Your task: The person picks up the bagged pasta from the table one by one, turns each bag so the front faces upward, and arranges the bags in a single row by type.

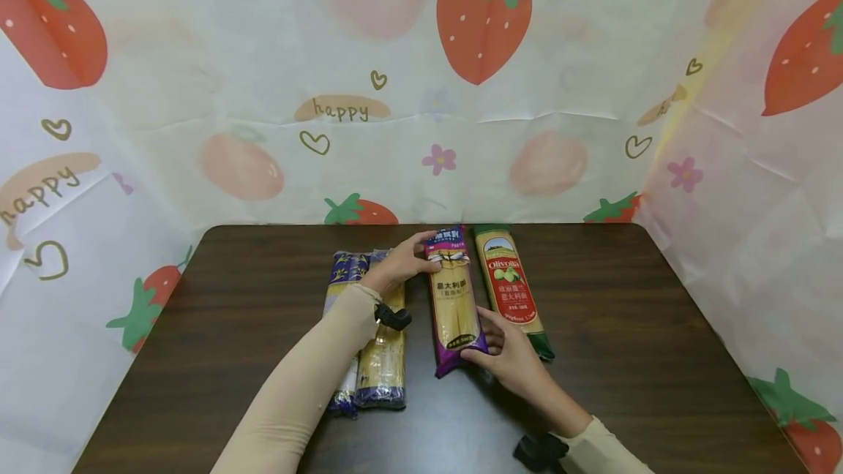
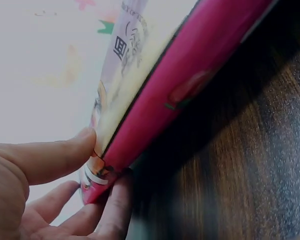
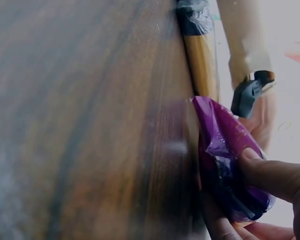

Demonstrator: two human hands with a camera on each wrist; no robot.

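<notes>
Under both hands, purple pasta packet [image 1: 453, 298] ends hide.

Staged recording booth: a dark wooden table [image 1: 626, 328] enclosed on three sides by a strawberry-print backdrop [image 1: 421, 93] reading "happy".

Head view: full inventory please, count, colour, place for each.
purple spaghetti pack: 1, purple ends with a clear window on yellow pasta, centre of table, held at both ends.
green-and-red spaghetti pack: 1, green ends, red label, lying just right of the purple one.
blue spaghetti packs: 2, blue ends, yellow pasta, side by side left of centre, partly under the left forearm.
table: 1, dark brown wood grain.
strawberry backdrop: 1, white with red strawberries, behind and at both sides.
left hand: grips the purple pack's far end.
right hand: pinches its near end.
</notes>
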